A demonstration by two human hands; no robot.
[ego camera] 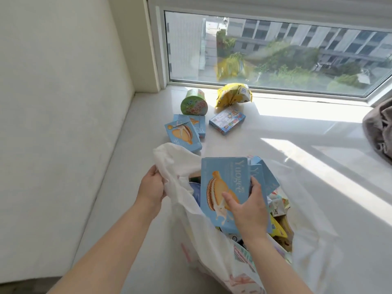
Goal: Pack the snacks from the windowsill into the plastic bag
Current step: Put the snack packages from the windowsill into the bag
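Your left hand (pixel 152 185) grips the rim of the white plastic bag (pixel 182 166) at about 9 o'clock of the bag's mouth, fingers curled into the bunched film and holding the opening up. Your right hand (pixel 247 205) clasps a pale blue sandwich-biscuit box (pixel 224 183), thumb across its printed face and fingers wrapped round its right edge; the box stands tilted in the bag's mouth, its lower end down among the packed goods. A second blue box (pixel 268 177) leans just behind it at 2 o'clock, touching it. Inside the bag, at 4 o'clock of the held box, lie mixed wrappers, among them a yellow packet (pixel 276 228); the rest is too jumbled to name. The bag sits on the pale windowsill (pixel 297 132), which is striped with sunlight on its right half. Left on the sill beyond the bag, toward 12 o'clock: two small blue biscuit boxes (pixel 183 132), one overlapping the other, just beside the bag's far rim; a green cup-shaped tub (pixel 194 105) lying on its side at 11 o'clock of them, near but apart; a blue box with multicoloured print (pixel 227 120) at 3 o'clock of the pair; a crumpled yellow snack bag (pixel 233 95) close to the window (pixel 275 54), its reflection visible in the glass. Grey-brown fabric (pixel 379 132) bulks at the sill's far right edge. A white wall (pixel 63 92) bounds the sill on the left.
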